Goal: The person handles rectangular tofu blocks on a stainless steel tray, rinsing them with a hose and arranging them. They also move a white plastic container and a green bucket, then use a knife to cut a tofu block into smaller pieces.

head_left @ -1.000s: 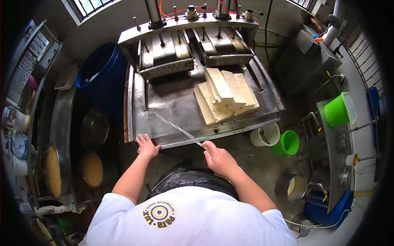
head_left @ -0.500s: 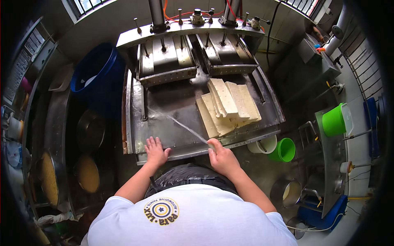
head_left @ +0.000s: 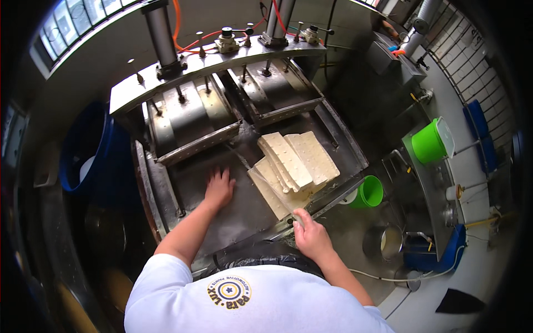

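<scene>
1. The left hand (head_left: 219, 188) lies flat, fingers spread, palm down on the wet steel press table (head_left: 233, 213), just in front of the left pressing box (head_left: 189, 125).
2. The right hand (head_left: 311, 238) is curled shut around the handle of a long thin blade (head_left: 266, 183), which reaches out over the table beside the slabs.
3. The pale tofu slabs (head_left: 294, 164) sit stacked and overlapping on the table's right half, below the right pressing box (head_left: 277, 91).
4. They look soft, wet and crumbly: likely to crack if pinched at a corner, better supported flat from underneath.
5. Green buckets (head_left: 369, 191) stand off to the right.
</scene>
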`<state>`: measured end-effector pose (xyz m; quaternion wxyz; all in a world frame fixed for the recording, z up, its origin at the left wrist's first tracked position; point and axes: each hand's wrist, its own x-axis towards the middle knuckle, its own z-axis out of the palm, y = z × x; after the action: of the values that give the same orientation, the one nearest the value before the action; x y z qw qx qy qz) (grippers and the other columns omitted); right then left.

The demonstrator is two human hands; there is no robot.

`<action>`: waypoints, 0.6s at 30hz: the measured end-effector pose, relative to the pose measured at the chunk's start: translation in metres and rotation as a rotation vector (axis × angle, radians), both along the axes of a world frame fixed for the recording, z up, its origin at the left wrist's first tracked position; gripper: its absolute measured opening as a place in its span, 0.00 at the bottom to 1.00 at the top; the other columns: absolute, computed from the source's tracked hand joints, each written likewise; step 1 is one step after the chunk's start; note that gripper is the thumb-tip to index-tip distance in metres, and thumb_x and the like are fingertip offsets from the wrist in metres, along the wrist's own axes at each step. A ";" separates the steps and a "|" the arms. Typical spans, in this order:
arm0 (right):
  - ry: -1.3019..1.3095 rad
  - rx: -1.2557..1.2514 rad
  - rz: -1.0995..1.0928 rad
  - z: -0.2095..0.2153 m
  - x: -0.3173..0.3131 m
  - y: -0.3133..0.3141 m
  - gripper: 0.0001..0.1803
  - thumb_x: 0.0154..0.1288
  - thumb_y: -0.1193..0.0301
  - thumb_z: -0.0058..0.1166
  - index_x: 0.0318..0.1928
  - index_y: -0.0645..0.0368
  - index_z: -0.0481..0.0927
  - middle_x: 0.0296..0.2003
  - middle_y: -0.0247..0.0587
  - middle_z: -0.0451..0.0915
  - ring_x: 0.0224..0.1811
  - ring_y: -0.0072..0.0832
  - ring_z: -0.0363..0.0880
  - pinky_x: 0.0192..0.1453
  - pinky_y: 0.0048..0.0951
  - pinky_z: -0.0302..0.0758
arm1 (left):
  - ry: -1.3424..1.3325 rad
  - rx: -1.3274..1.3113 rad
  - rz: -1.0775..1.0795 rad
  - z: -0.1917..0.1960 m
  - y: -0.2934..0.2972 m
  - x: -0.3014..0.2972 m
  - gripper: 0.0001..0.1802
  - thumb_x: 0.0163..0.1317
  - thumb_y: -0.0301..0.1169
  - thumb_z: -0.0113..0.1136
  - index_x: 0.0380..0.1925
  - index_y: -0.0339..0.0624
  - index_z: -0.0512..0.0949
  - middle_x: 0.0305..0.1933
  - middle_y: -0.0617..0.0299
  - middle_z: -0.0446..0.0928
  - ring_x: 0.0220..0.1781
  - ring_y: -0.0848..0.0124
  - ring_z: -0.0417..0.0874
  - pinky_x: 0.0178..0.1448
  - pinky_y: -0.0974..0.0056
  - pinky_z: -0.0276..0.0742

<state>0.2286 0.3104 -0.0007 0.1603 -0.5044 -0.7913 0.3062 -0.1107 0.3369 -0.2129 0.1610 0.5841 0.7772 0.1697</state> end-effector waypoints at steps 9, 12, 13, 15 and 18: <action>-0.010 -0.043 -0.074 0.000 0.002 -0.019 0.20 0.74 0.68 0.59 0.64 0.48 0.77 0.44 0.57 0.87 0.44 0.56 0.88 0.46 0.51 0.85 | 0.014 0.158 -0.288 -0.061 0.202 -0.018 0.31 0.78 0.33 0.45 0.79 0.39 0.61 0.85 0.35 0.49 0.87 0.39 0.50 0.88 0.45 0.52; -0.045 -0.082 -0.166 -0.001 0.003 -0.029 0.19 0.74 0.67 0.60 0.63 0.49 0.77 0.42 0.56 0.87 0.41 0.55 0.88 0.44 0.49 0.84 | -0.008 0.165 -0.274 -0.006 0.231 0.002 0.34 0.79 0.37 0.47 0.80 0.35 0.58 0.86 0.34 0.47 0.84 0.36 0.56 0.85 0.42 0.58; -0.058 -0.095 -0.168 -0.001 0.003 -0.029 0.19 0.74 0.67 0.60 0.63 0.49 0.77 0.41 0.56 0.87 0.41 0.54 0.88 0.43 0.49 0.84 | 0.000 0.172 -0.193 -0.015 0.236 -0.001 0.35 0.78 0.38 0.48 0.79 0.33 0.58 0.86 0.34 0.46 0.83 0.36 0.58 0.84 0.42 0.59; -0.048 -0.073 -0.173 -0.005 0.002 -0.028 0.19 0.74 0.68 0.60 0.63 0.49 0.77 0.40 0.54 0.88 0.40 0.54 0.88 0.42 0.48 0.84 | 0.013 0.172 -0.051 -0.038 0.241 0.000 0.37 0.78 0.42 0.50 0.79 0.30 0.57 0.86 0.34 0.45 0.82 0.36 0.62 0.82 0.42 0.63; -0.026 -0.020 -0.156 -0.010 0.001 -0.027 0.20 0.74 0.68 0.60 0.64 0.50 0.77 0.42 0.53 0.88 0.41 0.54 0.89 0.44 0.47 0.85 | -0.097 0.078 -0.063 -0.048 0.247 -0.006 0.41 0.78 0.46 0.51 0.79 0.27 0.55 0.86 0.33 0.44 0.81 0.38 0.64 0.81 0.43 0.65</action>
<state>0.2297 0.2834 -0.0112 0.1684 -0.5698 -0.7486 0.2942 -0.1170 0.5837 -0.2607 0.1810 0.6053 0.7424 0.2229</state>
